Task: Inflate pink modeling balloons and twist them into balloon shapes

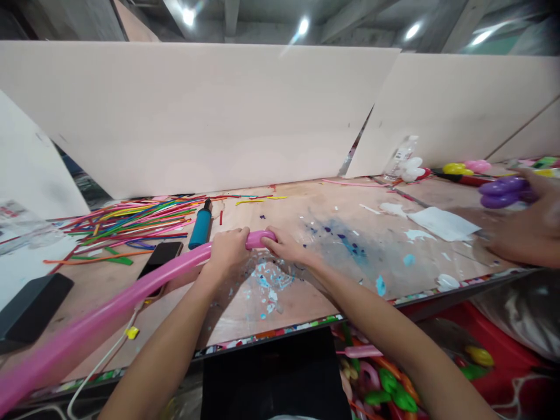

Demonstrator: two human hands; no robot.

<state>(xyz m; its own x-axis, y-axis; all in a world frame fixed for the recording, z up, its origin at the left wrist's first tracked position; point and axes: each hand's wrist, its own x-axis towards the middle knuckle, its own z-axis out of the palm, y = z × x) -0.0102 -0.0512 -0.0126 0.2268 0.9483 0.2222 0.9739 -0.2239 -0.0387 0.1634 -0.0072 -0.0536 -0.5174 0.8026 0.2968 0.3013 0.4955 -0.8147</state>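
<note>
A long pink modelling balloon (144,287), inflated, runs from the lower left corner up to my hands over the middle of the table. My left hand (230,251) is closed around it a little short of its end. At the tip, my right hand (283,244) pinches the balloon, and a short pink segment shows between the two hands. Beneath the balloon lies a dark phone (163,258), partly covered by it. Just left of my left hand is a blue balloon pump (201,224) with a black nozzle.
Many uninflated balloons (131,219) lie at the back left. A black box (32,309) sits at the left edge. On the right, a co-worker's hand (531,227) is at a purple balloon shape (503,191), near a white sheet (444,223). Finished balloons fill a red bin (475,332) below the table.
</note>
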